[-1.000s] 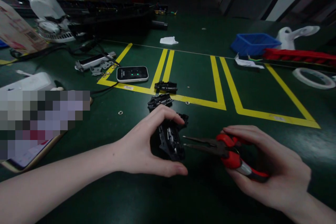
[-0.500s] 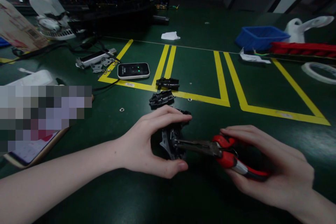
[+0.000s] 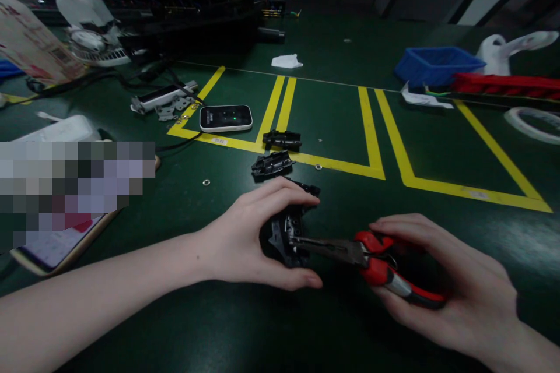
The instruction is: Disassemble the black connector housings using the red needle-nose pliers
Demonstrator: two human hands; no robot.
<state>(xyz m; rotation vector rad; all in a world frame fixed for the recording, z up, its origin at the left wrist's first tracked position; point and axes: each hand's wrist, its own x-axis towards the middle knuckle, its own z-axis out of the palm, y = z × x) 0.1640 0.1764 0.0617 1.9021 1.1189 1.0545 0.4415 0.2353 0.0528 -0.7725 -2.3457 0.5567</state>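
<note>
My left hand [image 3: 249,236] is curled around a black plastic part [image 3: 289,233] and holds it upright on the green table [image 3: 332,122]. My right hand [image 3: 441,282] grips red-handled needle-nose pliers [image 3: 371,256]. The pliers' closed jaws reach into the side of the black part. Two more black plastic parts [image 3: 272,163] [image 3: 282,139] lie just beyond my left hand, on and beside a yellow line.
A small white-edged device with green lights [image 3: 226,118] lies past the black parts. Metal brackets [image 3: 164,102], cables and a fan sit at the back left. A blue bin [image 3: 435,64], a red strip and a tape roll [image 3: 531,123] are at the right. Small washers [image 3: 206,182] dot the table.
The pliers' tips moved left from beside the black part into it. My left hand closed a little more around the part.
</note>
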